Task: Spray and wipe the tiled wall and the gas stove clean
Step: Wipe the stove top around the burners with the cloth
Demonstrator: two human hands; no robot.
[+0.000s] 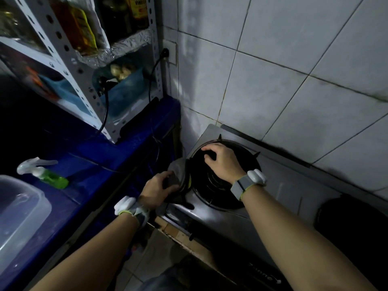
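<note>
Right hand, fingers curled over the black burner ring; left hand grips a grey cloth at the gas stove's left edge, just beside the blue counter. Steel top dull; tiled wall behind, grime-streaked.

- Gas stove: brushed steel top, dull sheen
- Pan support: black matt metal
- Tiled wall: smooth glazed ceramic, faint gloss
- Cloth: soft grey fabric, matt
- Spray bottle: translucent green plastic
- Shelf rack: painted perforated metal
- Foil: crinkled, shiny
- Container: clear plastic
</note>
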